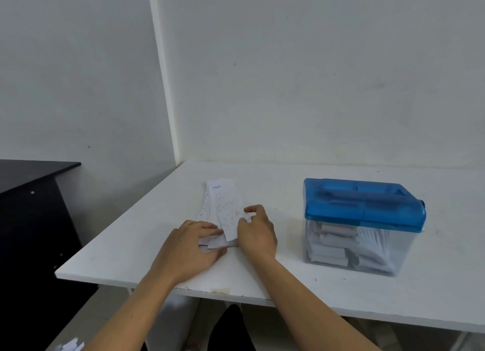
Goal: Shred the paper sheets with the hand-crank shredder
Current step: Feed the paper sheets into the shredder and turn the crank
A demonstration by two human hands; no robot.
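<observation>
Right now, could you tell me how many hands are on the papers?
2. The left hand rests flat on the papers, at the near end; the right hand pinches a sheet at their right side.

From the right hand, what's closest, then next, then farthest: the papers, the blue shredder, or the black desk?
1. Papers: pinched by the right hand.
2. Blue shredder: to its right.
3. Black desk: far left.

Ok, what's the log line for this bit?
left hand presses paper stack | right hand pinches top sheet | shredder untouched
</observation>
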